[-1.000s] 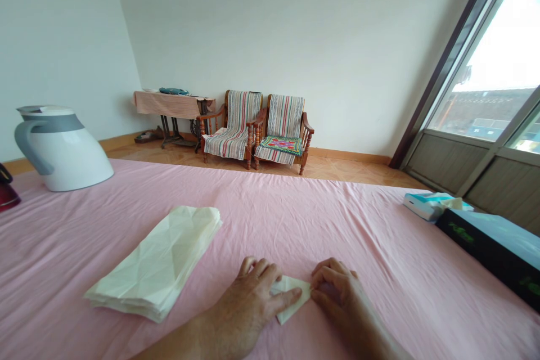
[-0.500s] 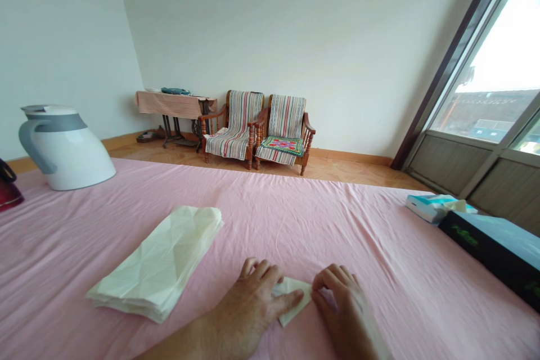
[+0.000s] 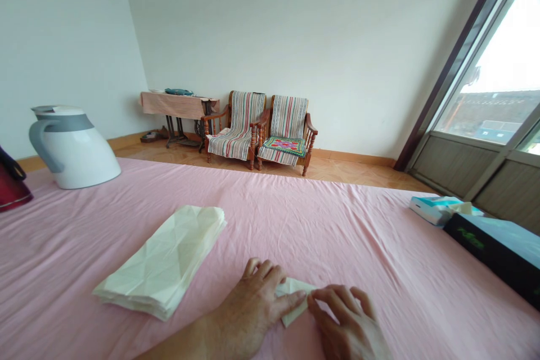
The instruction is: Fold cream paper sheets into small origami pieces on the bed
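A small folded cream paper [image 3: 295,292] lies on the pink cloth [image 3: 295,219] near the front edge. My left hand [image 3: 253,309] rests flat on its left part, fingers stretched out and pressing it down. My right hand [image 3: 346,320] sits at its right edge, fingers bent with the tips on the paper, and hides part of it. A stack of creased cream paper sheets [image 3: 164,261] lies to the left of my hands.
A white and grey kettle [image 3: 71,146] stands at the far left, a dark red object [image 3: 12,185] beside it at the frame edge. A teal tissue pack [image 3: 439,208] and a long black box [image 3: 498,247] lie at right. Two striped armchairs [image 3: 261,132] stand by the wall.
My right hand has slid toward me along the paper's right edge, its fingers spreading a little. My left hand stays pressed on the paper. The view has shifted slightly.
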A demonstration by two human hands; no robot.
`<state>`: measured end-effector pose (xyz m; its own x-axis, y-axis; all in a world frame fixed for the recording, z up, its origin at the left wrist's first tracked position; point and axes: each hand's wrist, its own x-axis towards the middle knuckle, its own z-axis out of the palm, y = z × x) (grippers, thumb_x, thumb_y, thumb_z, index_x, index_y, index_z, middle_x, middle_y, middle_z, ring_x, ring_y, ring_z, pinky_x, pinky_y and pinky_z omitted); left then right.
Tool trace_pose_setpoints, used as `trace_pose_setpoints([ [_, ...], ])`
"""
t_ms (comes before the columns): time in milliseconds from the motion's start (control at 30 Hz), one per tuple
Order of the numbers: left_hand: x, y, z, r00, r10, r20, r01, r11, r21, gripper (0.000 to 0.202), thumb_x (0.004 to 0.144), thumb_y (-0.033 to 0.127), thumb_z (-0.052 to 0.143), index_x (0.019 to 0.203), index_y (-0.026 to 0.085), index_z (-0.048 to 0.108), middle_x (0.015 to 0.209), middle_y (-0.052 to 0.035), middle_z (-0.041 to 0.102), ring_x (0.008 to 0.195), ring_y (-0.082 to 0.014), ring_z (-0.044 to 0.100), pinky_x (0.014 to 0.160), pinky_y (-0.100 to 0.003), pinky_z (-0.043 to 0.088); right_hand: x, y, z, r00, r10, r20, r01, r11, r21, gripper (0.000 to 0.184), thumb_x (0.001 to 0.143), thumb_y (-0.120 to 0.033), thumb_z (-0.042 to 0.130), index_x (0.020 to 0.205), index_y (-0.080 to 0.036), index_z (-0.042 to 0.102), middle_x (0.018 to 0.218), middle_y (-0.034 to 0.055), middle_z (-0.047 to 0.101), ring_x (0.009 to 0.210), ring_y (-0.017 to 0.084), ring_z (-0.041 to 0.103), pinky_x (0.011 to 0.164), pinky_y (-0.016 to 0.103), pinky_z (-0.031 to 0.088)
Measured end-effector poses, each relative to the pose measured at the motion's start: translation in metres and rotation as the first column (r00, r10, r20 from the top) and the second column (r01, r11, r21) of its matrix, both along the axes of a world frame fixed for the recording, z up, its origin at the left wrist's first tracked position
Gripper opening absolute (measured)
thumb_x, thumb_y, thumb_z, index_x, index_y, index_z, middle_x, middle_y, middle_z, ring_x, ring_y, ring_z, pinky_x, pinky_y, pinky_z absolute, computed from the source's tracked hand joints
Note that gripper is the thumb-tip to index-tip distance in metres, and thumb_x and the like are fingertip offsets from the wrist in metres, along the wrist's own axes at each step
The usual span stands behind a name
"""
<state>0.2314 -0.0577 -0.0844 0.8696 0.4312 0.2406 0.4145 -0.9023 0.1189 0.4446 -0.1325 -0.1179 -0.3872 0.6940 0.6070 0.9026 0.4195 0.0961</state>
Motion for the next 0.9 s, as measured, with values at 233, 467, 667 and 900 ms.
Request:
trace_pose_setpoints([
  [233,-0.002,-0.003,0.014,1.000,-0.010,-0.027,0.009,0.999,-0.031,0.044,0.099,0.025,0.045,0.139,0.040,0.037,0.105,-0.0043,0.052,0.097,-0.0232,0.045,0.084,-0.039,0.033,-0.001,-0.001,-0.002,0.994,-0.033,0.109,0.019,0.993,0.120,0.047,0.065,-0.005,0.044,0.106,-0.021,0.060,0.095,-0.0008,0.073,0.079,0.018,0.066,0.075,0.035,0.035],
  [467,-0.001,-0.001,0.007,1.000,-0.006,-0.027,0.005,0.999,-0.034,0.042,0.097,0.024,0.048,0.136,0.038,0.041,0.105,-0.0049,0.051,0.097,-0.0240,0.044,0.084,-0.039,0.034,0.003,0.000,-0.003,0.988,-0.054,0.143,0.032,0.988,0.151,0.049,0.063,-0.007,0.045,0.107,-0.019,0.060,0.103,0.0027,0.073,0.090,0.021,0.068,0.075,0.036,0.038],
  [667,0.000,-0.001,0.005,0.999,0.000,0.055,0.006,0.995,-0.099,0.037,0.096,0.019,0.051,0.130,0.033,0.050,0.105,-0.0044,0.053,0.096,-0.0216,0.046,0.085,-0.035,0.037,-0.005,0.000,0.000,0.999,0.002,0.045,-0.009,0.989,0.146,0.035,0.074,-0.009,0.050,0.104,-0.022,0.062,0.096,0.0003,0.074,0.082,0.018,0.069,0.075,0.034,0.041],
  [900,-0.011,0.009,0.019,0.981,0.141,0.136,-0.089,0.939,-0.331,0.034,0.080,0.010,0.067,0.110,0.024,0.064,0.109,-0.0032,0.057,0.104,-0.0217,0.048,0.094,-0.038,0.037,-0.007,0.001,-0.005,0.995,0.001,-0.099,-0.003,1.000,-0.023,0.024,0.078,-0.015,0.054,0.099,-0.023,0.064,0.095,0.0004,0.072,0.077,0.019,0.066,0.063,0.031,0.047],
])
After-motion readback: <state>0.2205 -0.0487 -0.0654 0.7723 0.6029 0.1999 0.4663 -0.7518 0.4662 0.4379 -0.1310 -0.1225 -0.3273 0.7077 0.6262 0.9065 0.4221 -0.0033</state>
